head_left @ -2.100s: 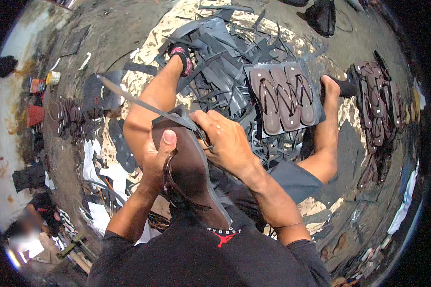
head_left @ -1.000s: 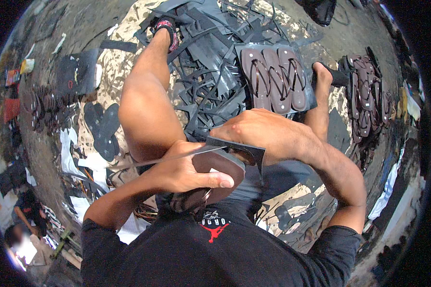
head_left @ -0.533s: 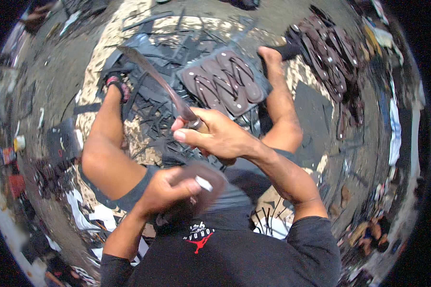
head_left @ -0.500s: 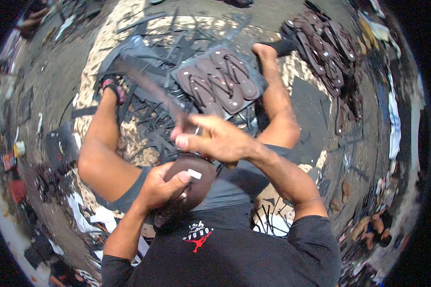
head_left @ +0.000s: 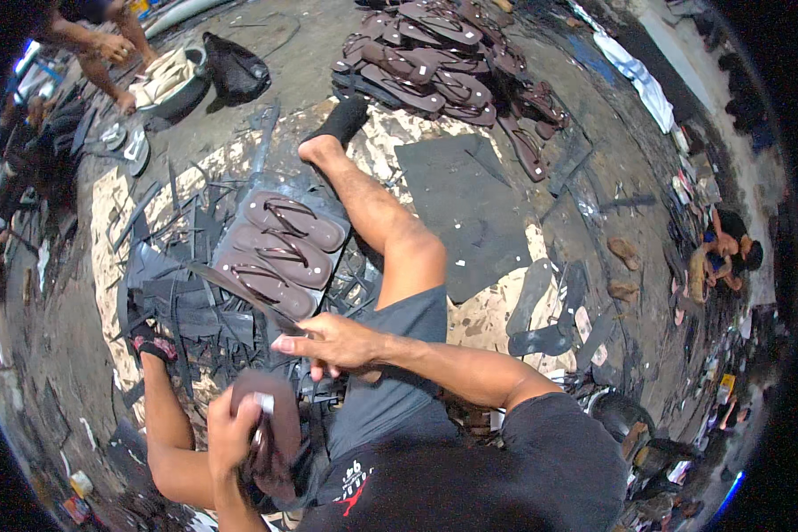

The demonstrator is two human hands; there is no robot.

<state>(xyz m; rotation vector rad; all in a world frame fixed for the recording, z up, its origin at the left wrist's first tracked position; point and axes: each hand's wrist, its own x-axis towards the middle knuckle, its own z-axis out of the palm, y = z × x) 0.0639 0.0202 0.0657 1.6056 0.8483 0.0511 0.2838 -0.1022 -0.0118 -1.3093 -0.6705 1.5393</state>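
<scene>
My left hand [head_left: 230, 432] is closed around a brown flip-flop [head_left: 277, 426], its thumb beside a small white label. The flip-flop is tilted and slightly blurred above my lap. My right hand [head_left: 341, 342] is closed on the handle end of a long knife [head_left: 248, 293]. Its thin blade stretches away to the far left, above the flip-flop, not touching it. Just beyond the blade, several brown flip-flops [head_left: 279, 253] lie in a row on a grey sheet between my legs. Dark rubber scraps [head_left: 182, 306] surround them.
A large pile of brown flip-flops [head_left: 434, 66] lies at the far side, past my right foot. A dark flat sheet [head_left: 461, 208] and dark sole pieces [head_left: 541, 328] are to the right. Another person's hands [head_left: 111, 49] are at a tub [head_left: 182, 102] of pale pieces at far left.
My view has swung right, so the scene sits further left. The flip-flop in my left hand has turned more upright. The knife stays in my right hand.
</scene>
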